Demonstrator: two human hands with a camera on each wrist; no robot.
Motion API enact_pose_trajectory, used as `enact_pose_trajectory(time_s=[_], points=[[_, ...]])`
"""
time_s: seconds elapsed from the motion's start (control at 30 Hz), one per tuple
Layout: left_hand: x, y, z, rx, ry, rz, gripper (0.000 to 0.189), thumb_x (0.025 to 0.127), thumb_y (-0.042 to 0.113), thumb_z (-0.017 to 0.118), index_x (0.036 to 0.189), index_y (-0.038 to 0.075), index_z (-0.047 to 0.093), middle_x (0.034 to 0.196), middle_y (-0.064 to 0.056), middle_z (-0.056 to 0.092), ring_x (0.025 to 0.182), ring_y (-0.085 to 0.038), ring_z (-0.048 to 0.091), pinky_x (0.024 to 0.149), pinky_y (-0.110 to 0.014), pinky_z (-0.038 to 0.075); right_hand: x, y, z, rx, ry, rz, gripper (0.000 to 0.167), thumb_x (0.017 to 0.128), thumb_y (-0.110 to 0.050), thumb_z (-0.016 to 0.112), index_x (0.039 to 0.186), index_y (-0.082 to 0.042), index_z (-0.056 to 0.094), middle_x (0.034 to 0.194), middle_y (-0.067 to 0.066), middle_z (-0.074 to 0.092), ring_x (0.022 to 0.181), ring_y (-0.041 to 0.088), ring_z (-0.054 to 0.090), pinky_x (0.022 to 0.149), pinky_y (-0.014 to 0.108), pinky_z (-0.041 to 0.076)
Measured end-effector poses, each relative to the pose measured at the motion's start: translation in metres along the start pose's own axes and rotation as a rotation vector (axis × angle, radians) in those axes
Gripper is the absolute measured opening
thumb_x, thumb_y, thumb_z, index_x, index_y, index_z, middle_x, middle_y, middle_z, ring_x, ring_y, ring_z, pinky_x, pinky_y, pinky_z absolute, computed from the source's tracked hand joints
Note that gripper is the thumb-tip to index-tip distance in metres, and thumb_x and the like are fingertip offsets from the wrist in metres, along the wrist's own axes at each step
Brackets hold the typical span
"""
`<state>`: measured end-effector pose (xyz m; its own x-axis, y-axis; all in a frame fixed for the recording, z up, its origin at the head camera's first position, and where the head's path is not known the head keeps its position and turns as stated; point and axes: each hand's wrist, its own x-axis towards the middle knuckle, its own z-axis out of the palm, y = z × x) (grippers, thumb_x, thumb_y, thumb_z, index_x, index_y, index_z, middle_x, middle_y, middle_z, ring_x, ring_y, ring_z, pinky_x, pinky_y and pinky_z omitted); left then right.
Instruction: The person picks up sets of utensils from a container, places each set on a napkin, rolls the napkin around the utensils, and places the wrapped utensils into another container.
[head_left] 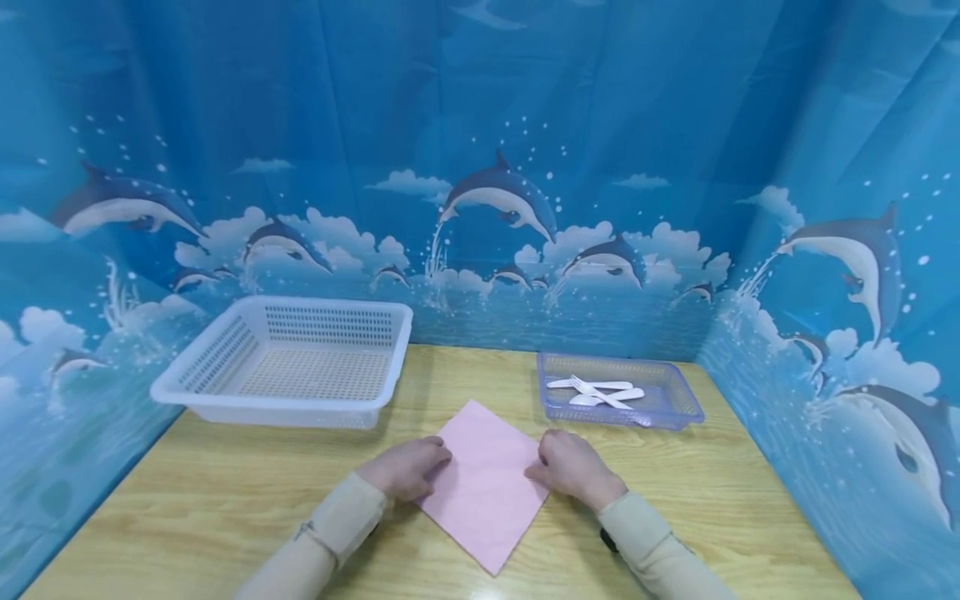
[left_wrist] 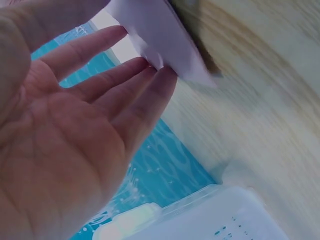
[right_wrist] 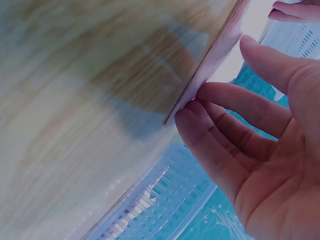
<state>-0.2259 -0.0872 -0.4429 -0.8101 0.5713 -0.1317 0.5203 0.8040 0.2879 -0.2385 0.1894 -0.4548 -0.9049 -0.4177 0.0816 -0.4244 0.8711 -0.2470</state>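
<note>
A pink napkin [head_left: 487, 483] lies flat on the wooden table, turned like a diamond with one corner toward me. My left hand [head_left: 408, 468] rests at its left corner; in the left wrist view its fairly straight fingertips [left_wrist: 162, 75] touch the napkin [left_wrist: 160, 37]. On the opposite corner is my right hand [head_left: 573, 468]. The right wrist view has its gently bent fingertips [right_wrist: 187, 120] against the napkin's edge [right_wrist: 212, 65], with the thumb apart from the fingers.
A white perforated basket [head_left: 281, 408] stands at the back left of the table [head_left: 675, 517]. At the back right, a shallow purple basket [head_left: 678, 392] holds a white plastic fork [head_left: 600, 392], a knife [head_left: 611, 385] and a spoon [head_left: 585, 400]. Dolphin-print curtains [head_left: 600, 100] surround the table.
</note>
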Motion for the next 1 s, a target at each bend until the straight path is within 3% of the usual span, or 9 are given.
enact_pose_trajectory(time_s=[0.13,0.27,0.4,0.5,0.63,0.8,1.0], points=[[0.0027,-0.0013,-0.0012,-0.003,-0.006,0.020,0.038,0.075,-0.004,0.073,0.111,0.005,0.067,0.129,-0.016,0.060,0.116,-0.032,0.061,0.103,-0.044,0.046,0.0007,0.0002,-0.0006,-0.009,0.001,0.010,0.036,0.080,-0.024,0.077,0.055,-0.015,0.051,0.056,-0.005,0.047,0.049,0.011,0.042,0.047,0.027,0.037],[0.0047,-0.0008,-0.0028,-0.008,-0.024,0.001,0.042,0.075,-0.009,0.068,0.114,0.007,0.066,0.135,-0.016,0.058,0.122,-0.033,0.058,0.107,-0.044,0.044,0.0006,0.0022,-0.0003,-0.017,0.006,-0.016,0.032,0.077,-0.022,0.078,0.058,-0.016,0.054,0.059,-0.005,0.050,0.053,0.011,0.044,0.050,0.027,0.039],[0.0062,-0.0006,-0.0042,-0.037,-0.059,-0.035,0.049,0.075,-0.010,0.067,0.120,0.008,0.065,0.144,-0.017,0.050,0.132,-0.034,0.050,0.112,-0.046,0.038,-0.0001,0.0055,-0.0006,-0.002,-0.008,-0.069,0.015,0.077,-0.021,0.079,0.076,-0.012,0.067,0.068,-0.005,0.055,0.062,0.009,0.047,0.055,0.026,0.041],[0.0072,-0.0016,-0.0048,-0.060,-0.074,-0.042,0.053,0.073,-0.010,0.067,0.122,0.009,0.064,0.148,-0.018,0.046,0.134,-0.034,0.048,0.113,-0.047,0.036,-0.0017,0.0083,-0.0015,-0.008,-0.035,-0.087,0.016,0.078,-0.021,0.078,0.090,-0.014,0.071,0.073,-0.006,0.055,0.067,0.010,0.047,0.057,0.027,0.040],[0.0081,-0.0029,-0.0043,-0.080,-0.079,-0.027,0.057,0.070,-0.007,0.069,0.125,0.008,0.062,0.149,-0.018,0.044,0.135,-0.035,0.046,0.114,-0.047,0.035,-0.0051,0.0091,-0.0056,-0.035,-0.057,-0.079,0.013,0.078,-0.024,0.079,0.080,-0.018,0.067,0.075,-0.006,0.051,0.066,0.012,0.045,0.056,0.029,0.038],[0.0082,-0.0022,-0.0038,-0.094,-0.081,-0.031,0.062,0.070,-0.004,0.068,0.130,0.010,0.060,0.152,-0.016,0.042,0.137,-0.035,0.045,0.114,-0.048,0.034,-0.0068,0.0074,-0.0095,-0.044,-0.058,-0.074,0.025,0.075,-0.025,0.081,0.064,-0.020,0.059,0.070,-0.007,0.048,0.061,0.011,0.042,0.053,0.027,0.034],[0.0087,-0.0035,-0.0031,-0.087,-0.065,-0.014,0.059,0.070,-0.003,0.068,0.127,0.010,0.061,0.150,-0.017,0.043,0.134,-0.036,0.047,0.112,-0.049,0.036,-0.0045,0.0078,-0.0096,-0.053,-0.055,-0.088,0.036,0.075,-0.025,0.082,0.057,-0.020,0.051,0.061,-0.009,0.043,0.056,0.009,0.039,0.049,0.024,0.030]])
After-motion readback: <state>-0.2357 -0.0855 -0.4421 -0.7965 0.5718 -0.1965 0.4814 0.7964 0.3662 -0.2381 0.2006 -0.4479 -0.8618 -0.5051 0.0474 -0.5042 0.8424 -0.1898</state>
